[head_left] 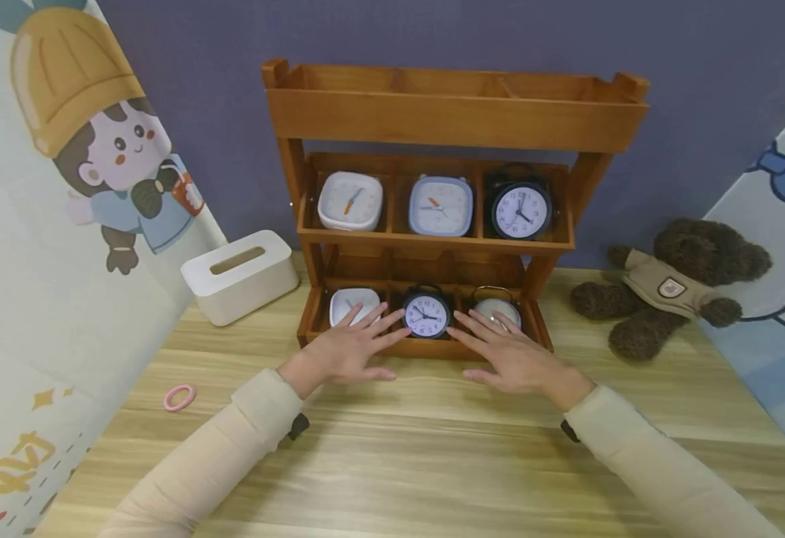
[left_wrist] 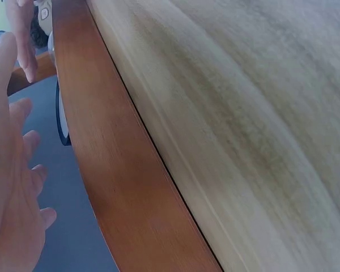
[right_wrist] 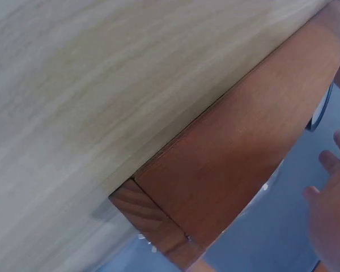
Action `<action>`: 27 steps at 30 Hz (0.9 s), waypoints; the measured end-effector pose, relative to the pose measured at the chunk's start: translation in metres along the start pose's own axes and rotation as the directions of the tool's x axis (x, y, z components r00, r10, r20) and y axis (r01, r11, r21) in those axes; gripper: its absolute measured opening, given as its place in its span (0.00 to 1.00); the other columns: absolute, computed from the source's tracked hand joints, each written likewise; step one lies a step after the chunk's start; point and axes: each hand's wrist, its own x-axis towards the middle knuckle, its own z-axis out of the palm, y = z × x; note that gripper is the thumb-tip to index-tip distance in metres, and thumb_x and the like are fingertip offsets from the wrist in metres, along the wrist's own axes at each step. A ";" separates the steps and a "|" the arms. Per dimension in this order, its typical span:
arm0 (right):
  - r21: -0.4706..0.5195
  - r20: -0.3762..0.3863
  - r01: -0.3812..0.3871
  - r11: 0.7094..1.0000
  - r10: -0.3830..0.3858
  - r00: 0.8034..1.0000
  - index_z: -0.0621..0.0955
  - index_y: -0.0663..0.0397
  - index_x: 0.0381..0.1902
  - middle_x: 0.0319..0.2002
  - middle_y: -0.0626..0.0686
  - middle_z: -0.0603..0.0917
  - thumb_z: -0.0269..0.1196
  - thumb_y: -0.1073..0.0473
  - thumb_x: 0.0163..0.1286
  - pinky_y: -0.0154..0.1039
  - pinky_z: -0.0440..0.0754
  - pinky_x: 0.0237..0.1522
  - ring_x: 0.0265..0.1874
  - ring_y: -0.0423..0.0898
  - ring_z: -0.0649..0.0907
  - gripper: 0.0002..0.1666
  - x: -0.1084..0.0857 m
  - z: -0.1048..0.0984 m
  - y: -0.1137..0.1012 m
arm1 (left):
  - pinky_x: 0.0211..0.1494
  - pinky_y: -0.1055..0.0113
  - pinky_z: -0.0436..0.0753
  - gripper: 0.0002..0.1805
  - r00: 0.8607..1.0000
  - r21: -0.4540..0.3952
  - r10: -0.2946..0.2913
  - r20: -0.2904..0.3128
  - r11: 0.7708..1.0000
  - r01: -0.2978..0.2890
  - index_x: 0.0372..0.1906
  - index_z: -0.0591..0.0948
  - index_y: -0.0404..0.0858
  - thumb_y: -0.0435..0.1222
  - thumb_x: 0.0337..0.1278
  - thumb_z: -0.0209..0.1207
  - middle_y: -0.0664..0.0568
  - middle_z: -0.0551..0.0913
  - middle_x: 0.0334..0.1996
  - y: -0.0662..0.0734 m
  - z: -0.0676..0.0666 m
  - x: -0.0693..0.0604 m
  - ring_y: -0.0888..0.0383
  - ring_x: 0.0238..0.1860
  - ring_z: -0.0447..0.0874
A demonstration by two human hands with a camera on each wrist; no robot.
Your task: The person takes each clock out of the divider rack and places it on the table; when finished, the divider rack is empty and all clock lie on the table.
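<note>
A wooden three-tier shelf (head_left: 455, 119) holds several alarm clocks. My left hand (head_left: 345, 351) spreads its straight fingers before the bottom tier, partly covering a white square clock (head_left: 348, 301). A black round clock (head_left: 426, 315) shows between the two hands. My right hand (head_left: 520, 360), fingers also spread, overlaps a round clock with a metal handle (head_left: 497, 310). Neither hand grips anything; whether fingertips touch the clocks I cannot tell. The middle tier carries a white clock (head_left: 350, 202), a blue clock (head_left: 441, 206) and another black clock (head_left: 521, 211). The left wrist view shows the bottom board (left_wrist: 102, 124) beside the hand.
Left of the shelf stands a white tissue box (head_left: 240, 276). A pink ring (head_left: 179, 397) lies on the wood-grain table (head_left: 426, 463) at the left. At the right sits a brown teddy bear (head_left: 668, 288) in a beige shirt. A dark blue wall (head_left: 432, 33) rises behind.
</note>
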 end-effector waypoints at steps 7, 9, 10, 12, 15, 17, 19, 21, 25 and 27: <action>0.172 -0.155 -0.058 0.983 0.086 0.984 0.61 0.55 0.74 0.72 0.62 0.58 0.61 0.45 0.70 0.67 0.60 0.61 0.67 0.66 0.61 0.41 0.000 -0.004 0.030 | 0.71 0.46 0.56 0.40 0.980 -0.146 -0.062 -0.189 0.989 0.034 0.75 0.59 0.37 0.52 0.67 0.56 0.40 0.53 0.75 -0.017 0.004 -0.015 0.41 0.73 0.51; 0.227 -0.194 -0.092 0.969 0.138 0.971 0.64 0.59 0.72 0.69 0.64 0.61 0.65 0.50 0.68 0.67 0.62 0.59 0.65 0.66 0.62 0.40 0.001 -0.004 0.041 | 0.69 0.47 0.60 0.38 0.956 -0.214 -0.124 -0.265 0.975 0.067 0.72 0.62 0.32 0.47 0.65 0.60 0.36 0.58 0.72 -0.025 0.006 -0.023 0.39 0.70 0.57; 0.248 -0.202 -0.109 0.963 0.162 0.966 0.64 0.60 0.71 0.68 0.64 0.62 0.67 0.53 0.66 0.67 0.63 0.59 0.65 0.67 0.63 0.40 0.001 -0.005 0.046 | 0.69 0.47 0.61 0.37 0.943 -0.252 -0.165 -0.290 0.963 0.091 0.71 0.63 0.31 0.45 0.64 0.62 0.35 0.59 0.71 -0.028 0.007 -0.027 0.39 0.70 0.58; 0.291 -0.196 -0.143 0.946 0.205 0.959 0.65 0.63 0.69 0.66 0.66 0.63 0.69 0.55 0.64 0.67 0.63 0.59 0.64 0.67 0.63 0.41 0.003 -0.005 0.053 | 0.68 0.47 0.62 0.37 0.913 -0.354 -0.253 -0.320 0.926 0.132 0.69 0.64 0.28 0.42 0.62 0.64 0.32 0.61 0.69 -0.035 0.010 -0.034 0.38 0.69 0.60; 0.316 -0.134 -0.205 0.926 0.258 0.957 0.64 0.64 0.70 0.66 0.68 0.62 0.69 0.52 0.64 0.67 0.63 0.59 0.64 0.68 0.63 0.43 0.007 -0.006 0.059 | 0.69 0.45 0.60 0.36 0.871 -0.490 -0.385 -0.307 0.848 0.202 0.69 0.64 0.26 0.39 0.62 0.63 0.30 0.60 0.69 -0.044 0.015 -0.043 0.36 0.69 0.58; 0.327 -0.084 -0.237 0.915 0.278 0.957 0.63 0.64 0.70 0.66 0.69 0.61 0.68 0.50 0.65 0.67 0.64 0.59 0.64 0.69 0.63 0.44 0.010 -0.006 0.061 | 0.69 0.45 0.58 0.36 0.842 -0.561 -0.456 -0.287 0.793 0.238 0.69 0.63 0.25 0.38 0.63 0.63 0.29 0.60 0.69 -0.048 0.019 -0.047 0.35 0.69 0.57; 0.321 -0.042 -0.267 0.909 0.295 0.955 0.62 0.64 0.71 0.67 0.69 0.60 0.67 0.47 0.65 0.66 0.65 0.58 0.64 0.69 0.63 0.46 0.013 -0.006 0.061 | 0.70 0.44 0.57 0.35 0.821 -0.610 -0.507 -0.263 0.747 0.265 0.68 0.63 0.24 0.37 0.63 0.62 0.28 0.59 0.68 -0.052 0.024 -0.051 0.35 0.69 0.57; 0.313 -0.015 -0.288 0.905 0.308 0.951 0.61 0.63 0.72 0.67 0.69 0.60 0.67 0.45 0.65 0.67 0.66 0.58 0.64 0.69 0.64 0.47 0.015 -0.006 0.061 | 0.70 0.44 0.56 0.35 0.806 -0.648 -0.543 -0.235 0.706 0.286 0.68 0.62 0.23 0.37 0.63 0.62 0.27 0.59 0.68 -0.055 0.028 -0.053 0.34 0.69 0.56; 0.303 0.008 -0.318 0.898 0.331 0.943 0.63 0.62 0.71 0.67 0.70 0.62 0.69 0.44 0.62 0.67 0.65 0.58 0.64 0.69 0.63 0.48 0.020 -0.005 0.060 | 0.70 0.44 0.55 0.35 0.791 -0.697 -0.581 -0.188 0.647 0.309 0.67 0.61 0.20 0.36 0.64 0.60 0.25 0.58 0.68 -0.059 0.034 -0.055 0.32 0.69 0.55; 0.306 0.015 -0.328 0.894 0.341 0.940 0.65 0.63 0.70 0.67 0.71 0.62 0.70 0.44 0.61 0.67 0.64 0.59 0.65 0.70 0.61 0.48 0.022 -0.005 0.059 | 0.70 0.44 0.54 0.35 0.785 -0.723 -0.594 -0.175 0.619 0.307 0.68 0.60 0.19 0.35 0.64 0.60 0.25 0.57 0.68 -0.060 0.037 -0.055 0.32 0.69 0.54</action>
